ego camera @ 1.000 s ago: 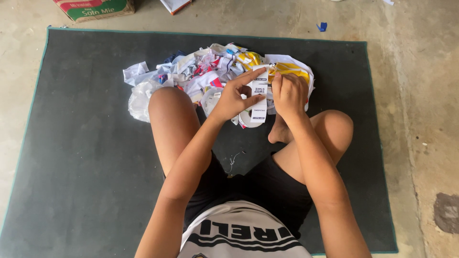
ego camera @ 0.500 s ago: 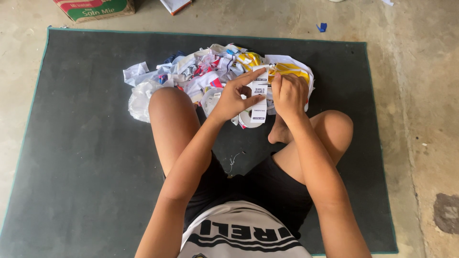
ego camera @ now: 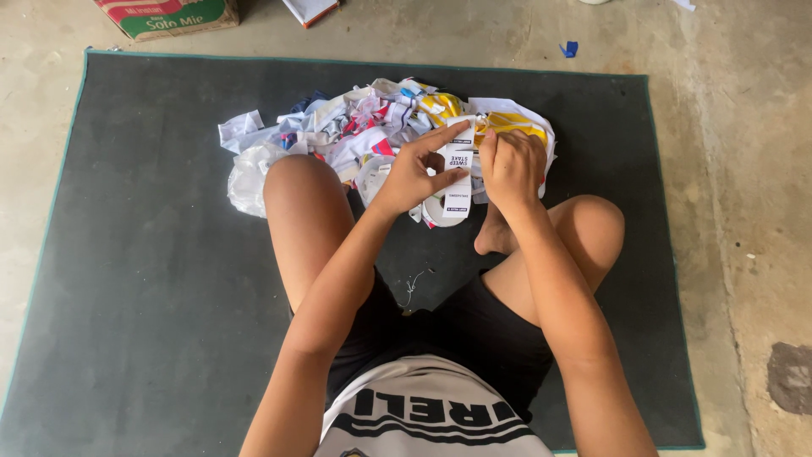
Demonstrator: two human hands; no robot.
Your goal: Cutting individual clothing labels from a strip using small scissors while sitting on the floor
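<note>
I sit cross-legged on a dark mat (ego camera: 152, 254). Both hands are raised over a heap of crumpled white, red and yellow wrappers (ego camera: 355, 127) that lies in front of my knees. A narrow white printed paper strip (ego camera: 458, 178) hangs upright between them. My left hand (ego camera: 414, 173) pinches the strip at its middle, thumb and fingers on its left edge. Fingers curled, my right hand (ego camera: 510, 165) grips the strip's top right edge.
A cardboard box (ego camera: 169, 15) with red and green print stands beyond the mat's far left corner. A small book or packet (ego camera: 311, 8) lies next to it. A blue scrap (ego camera: 569, 49) rests on the concrete floor at the far right.
</note>
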